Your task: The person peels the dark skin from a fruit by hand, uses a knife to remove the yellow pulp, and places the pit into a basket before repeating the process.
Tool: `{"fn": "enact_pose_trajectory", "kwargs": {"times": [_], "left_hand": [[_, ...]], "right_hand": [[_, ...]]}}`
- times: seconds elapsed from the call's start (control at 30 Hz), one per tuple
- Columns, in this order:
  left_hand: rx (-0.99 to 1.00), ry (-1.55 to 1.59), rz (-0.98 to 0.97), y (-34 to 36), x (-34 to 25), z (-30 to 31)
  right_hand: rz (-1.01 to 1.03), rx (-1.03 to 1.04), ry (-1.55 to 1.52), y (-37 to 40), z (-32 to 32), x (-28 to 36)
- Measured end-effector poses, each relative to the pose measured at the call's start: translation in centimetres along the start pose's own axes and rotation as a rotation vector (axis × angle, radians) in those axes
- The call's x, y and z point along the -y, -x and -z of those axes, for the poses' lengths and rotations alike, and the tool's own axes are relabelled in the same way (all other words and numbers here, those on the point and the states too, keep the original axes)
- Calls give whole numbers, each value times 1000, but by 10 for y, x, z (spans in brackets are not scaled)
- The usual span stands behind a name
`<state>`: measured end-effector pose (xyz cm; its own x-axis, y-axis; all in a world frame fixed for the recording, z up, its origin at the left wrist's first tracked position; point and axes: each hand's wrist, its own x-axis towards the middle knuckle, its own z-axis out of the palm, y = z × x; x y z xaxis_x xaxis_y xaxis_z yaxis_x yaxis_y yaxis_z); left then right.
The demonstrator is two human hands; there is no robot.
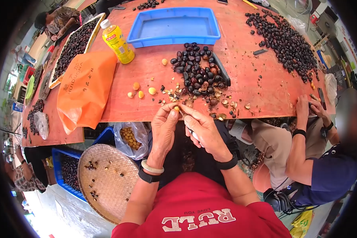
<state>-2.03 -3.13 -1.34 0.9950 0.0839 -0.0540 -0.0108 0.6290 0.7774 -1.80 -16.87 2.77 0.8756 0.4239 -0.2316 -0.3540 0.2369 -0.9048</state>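
Observation:
My left hand (165,125) pinches a small yellow peeled nut (177,108) between thumb and fingertips at the table's near edge. Close against it, my right hand (205,133) is closed around a small knife (194,135); its whitish handle shows in the palm, while most of the blade is hidden by the fingers. Just beyond my hands lies a heap of dark brown nuts (196,71), with broken shell pieces (178,93) in front. Several peeled yellow nuts (152,91) rest on the table to the left.
A blue tray (174,39), yellow-labelled bottle (118,41) and orange bag (87,87) stand on the red table (242,87). More dark nuts (283,43) spread at right. A co-worker's hands (309,105) are at right. Below left are a round woven tray (111,174) and bagged yellow nuts (130,139).

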Motion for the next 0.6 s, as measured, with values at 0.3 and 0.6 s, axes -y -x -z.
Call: {"fn": "enact_pose_trajectory", "kwargs": {"times": [0.3,0.6], "left_hand": [[-53,-171,-142,1,7,-6],[-112,1,-43,0,6,1]], "right_hand": [[-11,-114,-78,-4,-6,-9],[331,-57,312,-17,-1,-23]]}}
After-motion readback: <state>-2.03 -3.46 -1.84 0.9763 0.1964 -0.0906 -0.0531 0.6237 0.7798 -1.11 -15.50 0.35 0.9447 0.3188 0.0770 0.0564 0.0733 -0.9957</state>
